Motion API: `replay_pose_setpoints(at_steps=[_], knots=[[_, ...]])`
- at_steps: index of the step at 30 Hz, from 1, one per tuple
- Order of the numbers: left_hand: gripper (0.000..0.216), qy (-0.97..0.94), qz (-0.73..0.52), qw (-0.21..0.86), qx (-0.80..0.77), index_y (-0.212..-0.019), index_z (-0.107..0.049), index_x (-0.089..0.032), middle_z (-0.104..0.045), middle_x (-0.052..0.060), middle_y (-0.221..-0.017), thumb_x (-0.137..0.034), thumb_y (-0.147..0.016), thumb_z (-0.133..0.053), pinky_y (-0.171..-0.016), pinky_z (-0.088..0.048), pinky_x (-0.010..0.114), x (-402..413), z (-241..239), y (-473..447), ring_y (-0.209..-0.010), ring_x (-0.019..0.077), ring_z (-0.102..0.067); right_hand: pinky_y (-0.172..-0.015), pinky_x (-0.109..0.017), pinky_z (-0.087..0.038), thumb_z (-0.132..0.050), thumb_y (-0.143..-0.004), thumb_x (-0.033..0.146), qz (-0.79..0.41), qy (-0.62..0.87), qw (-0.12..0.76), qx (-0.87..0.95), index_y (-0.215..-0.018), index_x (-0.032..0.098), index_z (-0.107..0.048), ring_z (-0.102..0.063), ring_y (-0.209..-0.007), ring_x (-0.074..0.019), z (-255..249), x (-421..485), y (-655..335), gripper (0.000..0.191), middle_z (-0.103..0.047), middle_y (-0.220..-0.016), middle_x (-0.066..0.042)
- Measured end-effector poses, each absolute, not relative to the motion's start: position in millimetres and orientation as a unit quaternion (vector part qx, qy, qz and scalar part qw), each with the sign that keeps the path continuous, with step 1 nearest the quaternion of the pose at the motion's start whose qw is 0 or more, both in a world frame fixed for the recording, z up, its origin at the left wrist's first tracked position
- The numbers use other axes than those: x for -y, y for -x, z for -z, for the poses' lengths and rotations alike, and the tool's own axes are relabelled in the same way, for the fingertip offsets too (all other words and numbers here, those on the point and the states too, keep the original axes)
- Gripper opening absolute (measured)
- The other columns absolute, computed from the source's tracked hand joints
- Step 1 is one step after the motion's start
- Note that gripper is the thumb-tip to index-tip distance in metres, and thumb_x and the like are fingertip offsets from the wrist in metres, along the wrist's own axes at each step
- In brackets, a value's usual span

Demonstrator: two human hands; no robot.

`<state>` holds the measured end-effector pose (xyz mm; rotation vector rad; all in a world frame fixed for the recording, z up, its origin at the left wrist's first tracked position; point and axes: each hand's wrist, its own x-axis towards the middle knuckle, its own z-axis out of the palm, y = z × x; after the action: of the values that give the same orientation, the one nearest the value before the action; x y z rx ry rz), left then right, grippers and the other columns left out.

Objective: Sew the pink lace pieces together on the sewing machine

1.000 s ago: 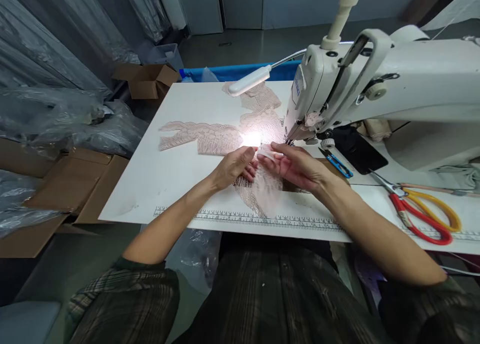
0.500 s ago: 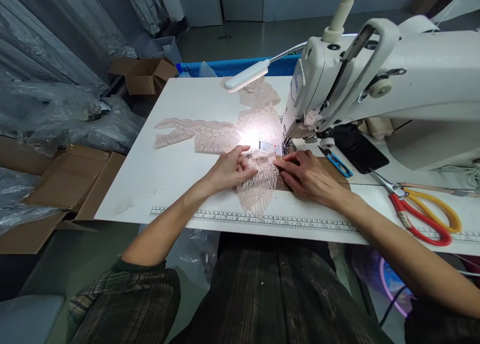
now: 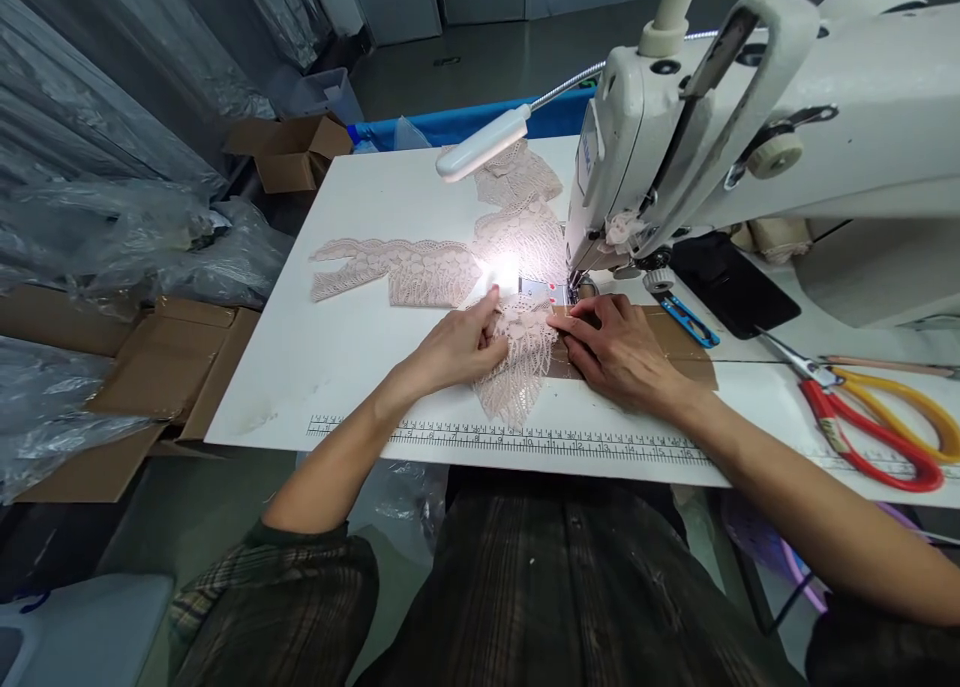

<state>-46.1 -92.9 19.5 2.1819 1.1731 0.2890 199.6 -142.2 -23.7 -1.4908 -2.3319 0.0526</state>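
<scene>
Left hand (image 3: pixel 459 347) and right hand (image 3: pixel 611 345) both flat, fingers spread, pressing pink lace piece (image 3: pixel 517 367) onto white counter (image 3: pixel 337 337) just before sewing machine (image 3: pixel 750 137) needle

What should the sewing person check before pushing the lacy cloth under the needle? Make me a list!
1. Lace piece flat on the table: ok.
2. Left hand pressing its left edge: ok.
3. Right hand pressing its right edge, fingertips close to the presser foot: not ok, looks risky.
4. Lamp lighting the sewing spot: ok.
5. Scissors and blue snips lying apart from the lace: ok.
6. Needle threaded: cannot tell.
</scene>
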Motion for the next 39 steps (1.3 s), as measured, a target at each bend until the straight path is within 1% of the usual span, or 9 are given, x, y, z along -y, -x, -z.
replay_pose_setpoints(at_steps=[5, 9, 13, 18, 22, 27, 29, 33, 39], knots=[[0.073, -0.781, -0.162, 0.441, -0.412, -0.155, -0.038, -0.014, -0.054, -0.005, -0.071, -0.038, -0.092, -0.064, -0.056, -0.042, 0.023, 87.9, -20.9, 58.6, -0.061, 0.0095, -0.049, -0.086, -0.047, -0.042, -0.038, -0.102, 0.033, -0.023, 0.533, 0.180, 0.826, -0.127, 0.027, -0.066, -0.047, -0.105, -0.0311, 22.2, 142.9, -199.0, 0.039, -0.057, -0.121, -0.015], [0.063, -0.761, -0.094, 0.504, -0.398, -0.146, -0.055, -0.024, -0.045, -0.007, -0.062, -0.043, -0.088, -0.071, -0.053, -0.049, 0.021, 90.3, -32.5, 63.6, -0.054, 0.0080, -0.042, -0.085, -0.047, -0.042, -0.035, -0.102, 0.035, -0.026, 0.535, 0.182, 0.825, -0.129, 0.027, -0.065, -0.047, -0.105, -0.0316, 22.3, 142.8, -198.8, 0.041, -0.057, -0.121, -0.015], [0.050, -0.692, -0.077, 0.603, -0.389, -0.132, -0.068, -0.020, -0.047, -0.005, -0.066, -0.046, -0.089, -0.068, -0.057, -0.060, 0.024, 94.5, -33.0, 57.7, -0.056, 0.0078, -0.048, -0.088, -0.048, -0.042, -0.034, -0.102, 0.036, -0.047, 0.527, 0.170, 0.831, -0.128, 0.027, -0.064, -0.049, -0.104, -0.0308, 19.5, 138.0, -203.3, 0.041, -0.057, -0.121, -0.015], [0.055, -0.706, -0.091, 0.559, -0.425, -0.140, -0.060, -0.016, -0.039, -0.009, -0.059, -0.037, -0.090, -0.067, -0.056, -0.056, 0.023, 100.3, -26.2, 48.5, -0.051, 0.0069, -0.045, -0.089, -0.045, -0.042, -0.031, -0.103, 0.038, -0.068, 0.494, 0.149, 0.854, -0.134, 0.022, -0.059, -0.049, -0.103, -0.0292, 12.5, 126.6, -209.0, 0.045, -0.056, -0.116, -0.016], [0.065, -0.790, -0.056, 0.470, -0.390, -0.148, -0.052, -0.019, -0.049, -0.008, -0.062, -0.029, -0.086, -0.070, -0.054, -0.046, 0.020, 103.6, -30.8, 48.6, -0.054, 0.0080, -0.049, -0.086, -0.043, -0.041, -0.029, -0.104, 0.038, -0.036, 0.489, 0.133, 0.861, -0.132, 0.019, -0.060, -0.047, -0.101, -0.0294, 11.8, 126.0, -205.8, 0.046, -0.055, -0.111, -0.016], [0.106, -0.803, -0.037, 0.463, -0.373, -0.163, -0.017, -0.024, -0.056, -0.007, -0.073, -0.032, -0.077, -0.079, -0.054, -0.046, 0.020, 102.6, -33.5, 57.0, -0.057, 0.0095, -0.055, -0.086, -0.044, -0.039, -0.029, -0.103, 0.034, -0.010, 0.516, 0.151, 0.843, -0.132, 0.022, -0.061, -0.046, -0.102, -0.0302, 19.6, 136.3, -201.2, 0.044, -0.055, -0.117, -0.016], [0.115, -0.812, -0.038, 0.456, -0.363, -0.163, -0.013, -0.027, -0.061, -0.006, -0.078, -0.034, -0.073, -0.084, -0.054, -0.046, 0.021, 101.5, -33.8, 59.7, -0.057, 0.0100, -0.054, -0.085, -0.045, -0.039, -0.032, -0.103, 0.034, -0.010, 0.521, 0.157, 0.839, -0.136, 0.024, -0.058, -0.046, -0.101, -0.0301, 21.4, 138.4, -200.4, 0.044, -0.056, -0.119, -0.015], [0.098, -0.829, -0.041, 0.424, -0.362, -0.158, -0.034, -0.029, -0.066, -0.002, -0.087, -0.044, -0.075, -0.084, -0.051, -0.045, 0.021, 101.2, -34.8, 59.1, -0.055, 0.0084, -0.050, -0.084, -0.046, -0.039, -0.032, -0.102, 0.036, -0.004, 0.531, 0.133, 0.837, -0.143, 0.026, -0.052, -0.046, -0.100, -0.0309, 21.2, 137.9, -198.2, 0.047, -0.056, -0.119, -0.015], [0.075, -0.777, -0.079, 0.448, -0.435, -0.160, -0.027, -0.023, -0.051, -0.007, -0.071, -0.044, -0.097, -0.061, -0.046, -0.047, 0.021, 103.6, -29.9, 52.5, -0.046, 0.0077, -0.053, -0.085, -0.047, -0.041, -0.027, -0.103, 0.036, -0.005, 0.549, 0.143, 0.823, -0.145, 0.018, -0.050, -0.046, -0.105, -0.0326, 24.3, 139.5, -196.1, 0.051, -0.054, -0.124, -0.018]])
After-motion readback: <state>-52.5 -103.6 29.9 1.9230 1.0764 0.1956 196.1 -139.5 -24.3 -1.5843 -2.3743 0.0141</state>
